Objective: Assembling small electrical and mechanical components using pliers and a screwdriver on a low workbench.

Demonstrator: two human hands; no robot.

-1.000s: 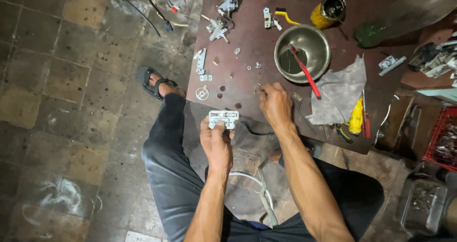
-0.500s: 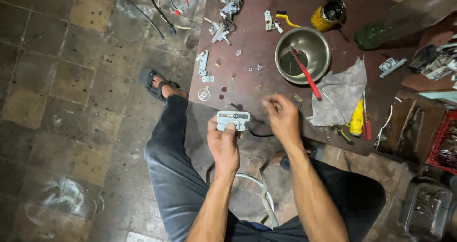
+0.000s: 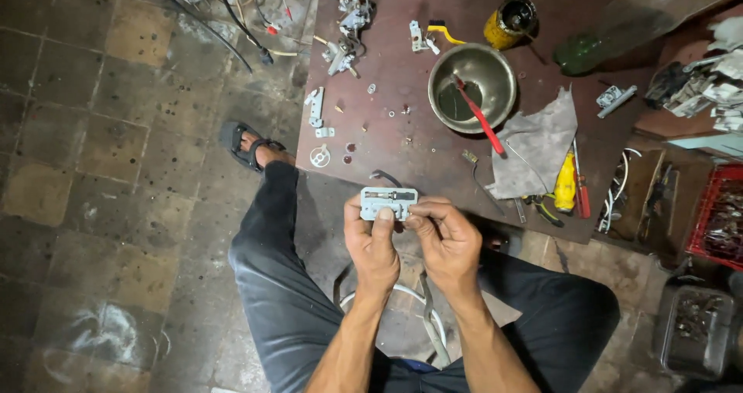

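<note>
While a metal bowl [image 3: 472,87] sits well beyond them, we grip a small metal part [image 3: 388,203] with left hand [image 3: 373,242] and right hand [image 3: 446,240] fingers pinched closed.

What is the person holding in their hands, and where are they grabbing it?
A small flat grey metal part. The left hand grips its lower left edge, thumb on its face. The right hand pinches its lower right corner with the fingertips.

A small repair workshop, shown by a low brown work board [image 3: 433,153] laid on a grimy tiled floor [image 3: 101,130], strewn with metal parts [image 3: 316,108], a steel bowl [image 3: 472,87], rag [image 3: 534,141], screwdrivers [image 3: 566,182], loose cables [image 3: 232,22].
</note>
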